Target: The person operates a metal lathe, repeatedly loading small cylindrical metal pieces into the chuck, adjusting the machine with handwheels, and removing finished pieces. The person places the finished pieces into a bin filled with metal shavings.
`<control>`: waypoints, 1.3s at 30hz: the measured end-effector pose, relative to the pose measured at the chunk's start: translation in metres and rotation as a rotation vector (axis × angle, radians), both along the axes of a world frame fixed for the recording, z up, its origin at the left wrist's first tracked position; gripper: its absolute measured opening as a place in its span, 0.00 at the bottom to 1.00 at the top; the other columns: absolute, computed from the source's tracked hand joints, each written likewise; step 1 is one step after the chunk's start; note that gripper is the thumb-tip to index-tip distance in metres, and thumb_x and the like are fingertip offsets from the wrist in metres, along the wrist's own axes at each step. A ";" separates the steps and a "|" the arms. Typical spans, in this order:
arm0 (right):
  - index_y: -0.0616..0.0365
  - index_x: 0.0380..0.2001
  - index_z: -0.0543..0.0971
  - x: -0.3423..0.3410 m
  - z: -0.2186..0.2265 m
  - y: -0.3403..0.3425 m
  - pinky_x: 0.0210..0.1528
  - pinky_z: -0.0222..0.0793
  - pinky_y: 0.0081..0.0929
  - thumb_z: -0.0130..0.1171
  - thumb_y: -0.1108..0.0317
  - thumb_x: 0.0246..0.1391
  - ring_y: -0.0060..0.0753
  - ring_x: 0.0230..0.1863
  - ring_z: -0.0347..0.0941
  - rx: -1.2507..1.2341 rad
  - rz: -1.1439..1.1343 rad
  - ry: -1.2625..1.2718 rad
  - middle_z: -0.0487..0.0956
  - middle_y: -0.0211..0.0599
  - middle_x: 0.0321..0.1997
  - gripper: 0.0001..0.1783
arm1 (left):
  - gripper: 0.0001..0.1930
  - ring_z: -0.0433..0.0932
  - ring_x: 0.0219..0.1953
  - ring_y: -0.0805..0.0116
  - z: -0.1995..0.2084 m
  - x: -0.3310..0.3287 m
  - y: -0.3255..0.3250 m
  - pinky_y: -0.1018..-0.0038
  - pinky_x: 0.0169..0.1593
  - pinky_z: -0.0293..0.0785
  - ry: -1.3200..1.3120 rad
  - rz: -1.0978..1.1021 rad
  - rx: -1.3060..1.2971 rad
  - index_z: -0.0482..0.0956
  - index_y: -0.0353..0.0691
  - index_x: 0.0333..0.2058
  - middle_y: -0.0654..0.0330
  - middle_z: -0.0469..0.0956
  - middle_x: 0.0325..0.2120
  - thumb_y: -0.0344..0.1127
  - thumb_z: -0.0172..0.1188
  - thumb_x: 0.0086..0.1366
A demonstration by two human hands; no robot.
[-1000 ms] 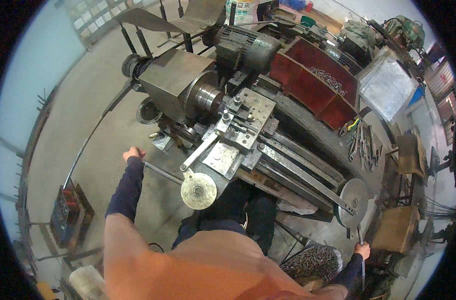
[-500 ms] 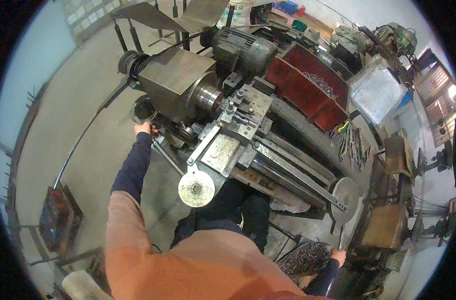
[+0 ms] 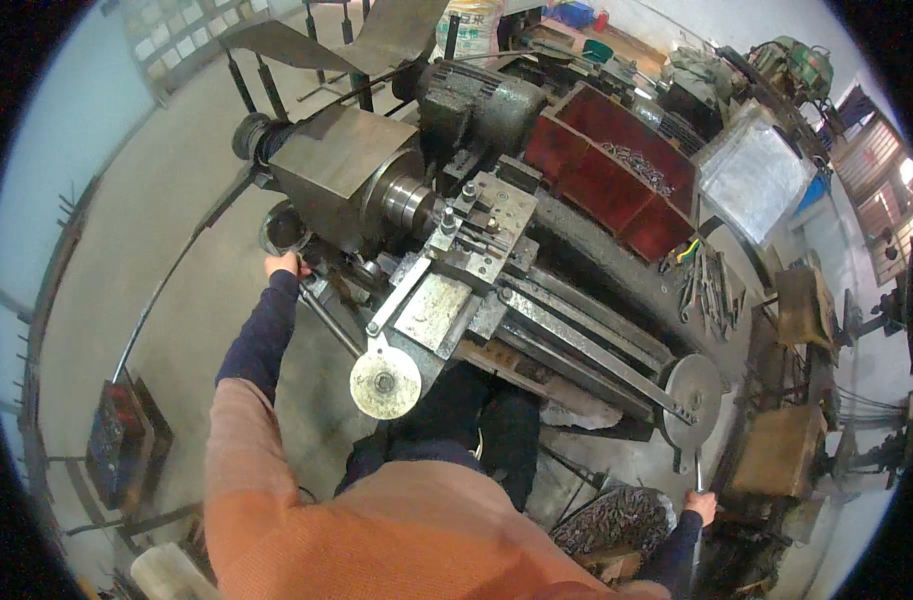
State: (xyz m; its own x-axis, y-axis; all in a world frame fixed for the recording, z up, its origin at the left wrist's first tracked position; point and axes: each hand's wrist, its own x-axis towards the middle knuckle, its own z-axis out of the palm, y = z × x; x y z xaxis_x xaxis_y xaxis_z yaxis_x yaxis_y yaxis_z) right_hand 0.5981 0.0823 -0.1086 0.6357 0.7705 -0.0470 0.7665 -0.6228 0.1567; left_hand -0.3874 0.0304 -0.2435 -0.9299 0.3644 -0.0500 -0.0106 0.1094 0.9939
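Observation:
A small metal lathe (image 3: 346, 165) stands in front of me, with a shiny spindle (image 3: 408, 204) beside its tool slide (image 3: 491, 225). My left hand (image 3: 288, 264) is closed at the machine's left side, just below a round dark metal cup (image 3: 284, 230) and near the upper end of a steel bar (image 3: 331, 322). What its fingers hold is hidden. At the lower right, my right hand (image 3: 701, 506) wraps round a lever handle (image 3: 698, 470) that hangs from a round steel disc (image 3: 692, 385). A flat linkage arm (image 3: 596, 350) joins this disc to the slide. Another pale disc (image 3: 385, 382) sits closest to me.
Behind the lathe are a motor (image 3: 481, 105) and a dark red bin (image 3: 601, 165) with small metal parts. Wrenches and pliers (image 3: 708, 290) lie right of it. A container of dark metal pieces (image 3: 616, 520) stands below my right forearm. A box (image 3: 121, 440) stands at left.
My right hand has moved right and slightly away from me, swinging the lever handle with it. My left hand keeps its place at the machine. The whole view has shifted slightly.

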 end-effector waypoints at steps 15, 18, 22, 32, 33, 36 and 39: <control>0.59 0.44 0.70 0.027 -0.029 0.040 0.54 0.62 0.40 0.57 0.62 0.37 0.49 0.53 0.64 0.204 0.029 -0.139 0.73 0.44 0.47 0.27 | 0.12 0.76 0.21 0.58 0.018 0.025 -0.018 0.65 0.23 0.76 -0.281 -0.187 0.128 0.69 0.26 0.32 0.49 0.73 0.23 0.31 0.57 0.53; 0.60 0.52 0.65 0.011 -0.039 -0.022 0.59 0.56 0.37 0.65 0.67 0.28 0.47 0.59 0.59 0.392 0.164 -0.168 0.65 0.45 0.57 0.41 | 0.32 0.76 0.39 0.59 0.045 0.014 -0.031 0.64 0.40 0.73 -0.468 -0.214 0.142 0.67 0.37 0.51 0.53 0.74 0.42 0.54 0.58 0.55; 0.57 0.52 0.66 -0.063 -0.033 -0.033 0.54 0.61 0.35 0.61 0.65 0.31 0.50 0.54 0.64 0.596 0.079 0.454 0.68 0.48 0.54 0.37 | 0.27 0.76 0.32 0.57 -0.046 -0.102 -0.097 0.65 0.34 0.73 0.080 -0.219 -0.214 0.70 0.35 0.46 0.52 0.76 0.31 0.48 0.60 0.54; 0.60 0.38 0.76 -0.113 -0.030 -0.047 0.43 0.69 0.33 0.59 0.70 0.28 0.45 0.39 0.74 0.591 0.371 0.385 0.76 0.46 0.41 0.24 | 0.23 0.75 0.42 0.49 -0.062 0.010 -0.013 0.59 0.43 0.71 0.690 -0.548 -1.313 0.74 0.41 0.39 0.48 0.77 0.38 0.53 0.57 0.53; 0.59 0.37 0.77 -0.130 -0.017 -0.043 0.43 0.69 0.33 0.59 0.69 0.28 0.46 0.39 0.74 0.562 0.393 0.434 0.76 0.46 0.40 0.24 | 0.21 0.75 0.41 0.49 -0.104 -0.005 -0.014 0.59 0.43 0.71 0.742 -0.526 -1.261 0.75 0.41 0.37 0.48 0.77 0.37 0.53 0.57 0.53; 0.58 0.36 0.78 -0.159 -0.025 -0.028 0.39 0.70 0.30 0.56 0.72 0.29 0.40 0.33 0.75 0.551 0.429 0.585 0.78 0.43 0.34 0.22 | 0.18 0.76 0.40 0.50 -0.153 -0.079 -0.025 0.58 0.40 0.72 0.998 -0.344 -1.149 0.77 0.41 0.30 0.48 0.77 0.36 0.52 0.57 0.54; 0.58 0.33 0.78 -0.168 0.030 -0.034 0.37 0.70 0.29 0.54 0.73 0.30 0.38 0.31 0.75 0.537 0.422 0.400 0.78 0.41 0.30 0.19 | 0.16 0.76 0.41 0.49 -0.112 -0.001 -0.001 0.61 0.41 0.72 0.612 -0.543 -1.055 0.74 0.41 0.33 0.46 0.77 0.35 0.48 0.56 0.54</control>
State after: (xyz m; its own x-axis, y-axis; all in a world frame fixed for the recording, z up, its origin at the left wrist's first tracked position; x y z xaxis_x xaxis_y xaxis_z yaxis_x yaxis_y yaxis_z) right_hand 0.4297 0.0486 -0.0782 0.2984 0.9247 0.2364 0.8895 -0.1797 -0.4201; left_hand -0.3886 0.0293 -0.3557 -0.6541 0.7383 -0.1646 0.6931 0.6721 0.2604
